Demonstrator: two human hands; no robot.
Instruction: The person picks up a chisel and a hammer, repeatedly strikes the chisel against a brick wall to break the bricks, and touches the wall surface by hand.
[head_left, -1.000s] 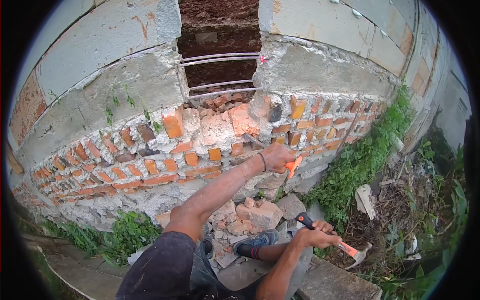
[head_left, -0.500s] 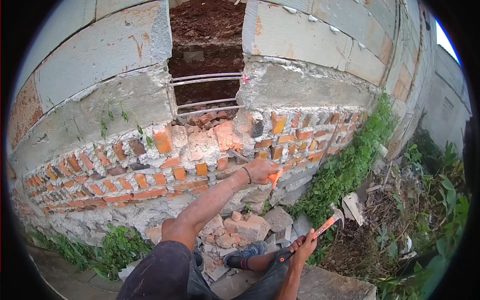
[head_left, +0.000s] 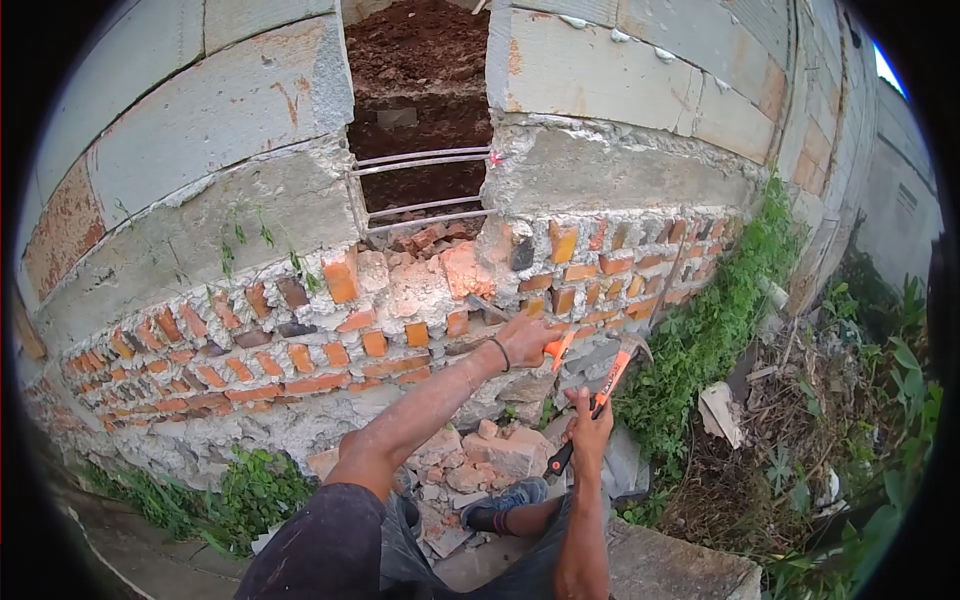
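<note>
My left hand [head_left: 525, 340], with a dark band at the wrist, is closed around a chisel [head_left: 484, 308] that has an orange guard. The chisel's metal end reaches to the broken brick edge [head_left: 465, 270] below the wall opening; whether it touches is hard to tell. In my right hand [head_left: 588, 428] is a claw hammer [head_left: 612, 380] with an orange and black handle. Its head is raised to the right of the chisel's guard, apart from it. Around the chisel lie rough orange bricks and crumbly mortar.
Bare metal bars [head_left: 425, 205] cross the opening [head_left: 420, 130], with dark soil behind. Broken brick rubble [head_left: 490, 455] lies by my feet. Green plants [head_left: 715, 290] climb the wall's right side. A stone slab [head_left: 680, 570] is at lower right.
My right hand has lifted the hammer up and left, toward the chisel's guard. My left hand keeps the chisel in about the same place at the wall. The view has shifted slightly.
</note>
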